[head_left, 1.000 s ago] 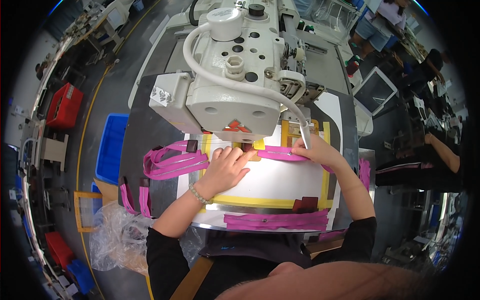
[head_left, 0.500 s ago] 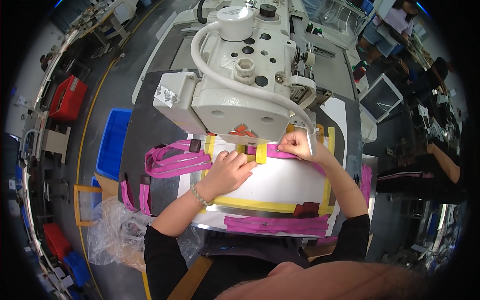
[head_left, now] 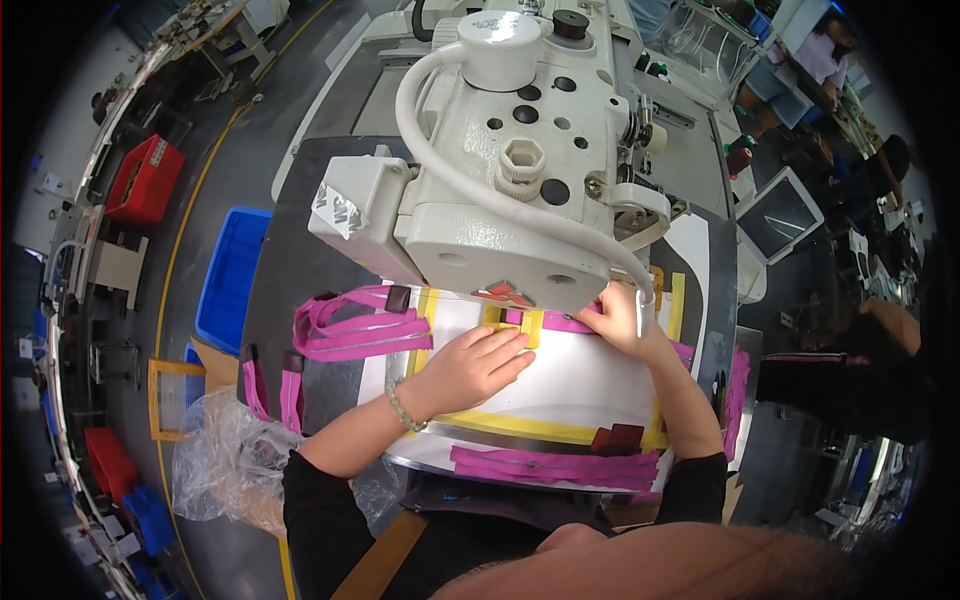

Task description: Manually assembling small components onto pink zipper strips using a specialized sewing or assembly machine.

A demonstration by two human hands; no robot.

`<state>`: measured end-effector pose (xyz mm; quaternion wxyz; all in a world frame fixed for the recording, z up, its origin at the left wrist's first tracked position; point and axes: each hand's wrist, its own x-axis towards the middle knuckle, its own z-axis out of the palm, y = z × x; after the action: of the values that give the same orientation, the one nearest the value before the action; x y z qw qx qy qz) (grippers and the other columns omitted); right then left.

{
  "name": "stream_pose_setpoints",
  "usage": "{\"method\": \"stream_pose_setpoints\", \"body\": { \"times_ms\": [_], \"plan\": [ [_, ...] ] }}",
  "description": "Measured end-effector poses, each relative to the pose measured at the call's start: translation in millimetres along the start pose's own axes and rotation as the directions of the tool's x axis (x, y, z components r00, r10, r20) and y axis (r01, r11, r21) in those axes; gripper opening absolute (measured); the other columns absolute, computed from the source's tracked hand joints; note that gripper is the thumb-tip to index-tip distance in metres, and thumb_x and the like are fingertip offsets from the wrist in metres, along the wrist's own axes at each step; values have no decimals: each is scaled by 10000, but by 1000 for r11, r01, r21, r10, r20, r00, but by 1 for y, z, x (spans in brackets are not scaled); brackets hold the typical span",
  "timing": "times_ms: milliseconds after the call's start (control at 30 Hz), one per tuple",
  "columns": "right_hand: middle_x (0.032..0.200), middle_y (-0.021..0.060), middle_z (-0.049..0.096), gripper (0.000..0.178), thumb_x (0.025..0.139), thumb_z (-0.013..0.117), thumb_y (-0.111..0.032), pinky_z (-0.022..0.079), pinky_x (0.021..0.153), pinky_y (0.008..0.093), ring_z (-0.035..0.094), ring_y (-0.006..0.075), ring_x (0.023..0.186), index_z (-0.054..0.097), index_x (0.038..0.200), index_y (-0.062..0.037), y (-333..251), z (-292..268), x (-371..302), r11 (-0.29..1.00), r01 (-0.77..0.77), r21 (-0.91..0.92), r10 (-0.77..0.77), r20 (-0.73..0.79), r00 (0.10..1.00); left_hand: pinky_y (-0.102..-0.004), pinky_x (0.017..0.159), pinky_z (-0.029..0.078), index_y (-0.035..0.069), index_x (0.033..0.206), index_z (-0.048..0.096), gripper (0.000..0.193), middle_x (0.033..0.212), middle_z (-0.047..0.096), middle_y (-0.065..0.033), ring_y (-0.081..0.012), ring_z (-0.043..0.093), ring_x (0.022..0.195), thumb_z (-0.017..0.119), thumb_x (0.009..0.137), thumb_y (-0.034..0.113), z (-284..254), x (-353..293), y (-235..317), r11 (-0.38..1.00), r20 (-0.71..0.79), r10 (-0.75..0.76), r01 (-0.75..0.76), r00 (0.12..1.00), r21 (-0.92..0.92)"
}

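A magenta zipper strip point(head_left: 566, 322) lies beneath the head of a large white sewing machine point(head_left: 440, 238). My right hand point(head_left: 625, 320) pinches its right part between thumb and fingers, partly behind a white tube. Against a yellow frame piece point(head_left: 533, 330) over the strip, my left hand point(head_left: 472, 368) rests with fingers stretched out, palm down on the white sheet point(head_left: 575, 385) edged in yellow tape. Left of that hand lies a looped bundle of magenta zippers point(head_left: 345, 342) with a dark end tab point(head_left: 398, 299). The needle area is hidden by the machine head.
More magenta zippers point(head_left: 555, 467) lie along the near edge beside dark red tabs point(head_left: 617, 440). Two zipper ends point(head_left: 290, 390) hang at the left. A blue bin point(head_left: 232, 280) and clear plastic bags point(head_left: 225, 455) stand left; a screen point(head_left: 780, 215) is at the right.
My left hand's fingers have straightened from a curl and lie flatter by the yellow frame piece. My right hand keeps its pinch on the zipper. The whole view has shifted slightly.
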<state>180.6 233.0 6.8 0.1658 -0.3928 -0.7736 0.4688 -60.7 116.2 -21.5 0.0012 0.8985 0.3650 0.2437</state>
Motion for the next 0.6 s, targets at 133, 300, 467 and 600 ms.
{"method": "stream_pose_setpoints", "body": {
  "times_ms": [133, 300, 467, 600],
  "plan": [
    [712, 57, 614, 157, 860, 648, -196, 426, 612, 313, 560, 170, 634, 640, 877, -39, 7, 8, 4, 984, 180, 7, -178, -98, 979, -343, 955, 446, 62, 1119, 630, 298, 1186, 616, -88, -208, 583, 1122, 583, 835, 142, 0, -1, 0, 1000, 18, 1, -1, 1000, -8],
    [709, 119, 601, 155, 835, 652, -170, 442, 623, 344, 581, 261, 646, 610, 860, -23, -16, 5, 1, 988, 65, -138, -80, -107, 991, -364, 945, 446, 75, 1134, 635, 323, 1192, 621, -91, -222, 592, 1122, 637, 826, 173, 3, -3, -2, 1000, 65, 13, -12, 998, -19],
    [652, 96, 567, 131, 819, 657, -170, 418, 579, 354, 551, 231, 588, 616, 853, -50, -17, 4, -2, 990, 91, -111, -106, -140, 984, -354, 953, 449, 53, 1111, 635, 298, 1177, 625, -99, -226, 589, 1120, 608, 830, 148, 3, -1, -2, 999, 56, 6, -4, 998, -43],
    [609, 76, 539, 123, 827, 658, -188, 402, 551, 346, 511, 208, 539, 633, 847, -69, -14, 2, -3, 975, 153, -159, -177, -150, 973, -352, 977, 441, 42, 1093, 638, 279, 1170, 630, -106, -223, 585, 1122, 581, 833, 123, 3, -1, 0, 995, 54, -41, 46, 998, -87]
  ]
}}
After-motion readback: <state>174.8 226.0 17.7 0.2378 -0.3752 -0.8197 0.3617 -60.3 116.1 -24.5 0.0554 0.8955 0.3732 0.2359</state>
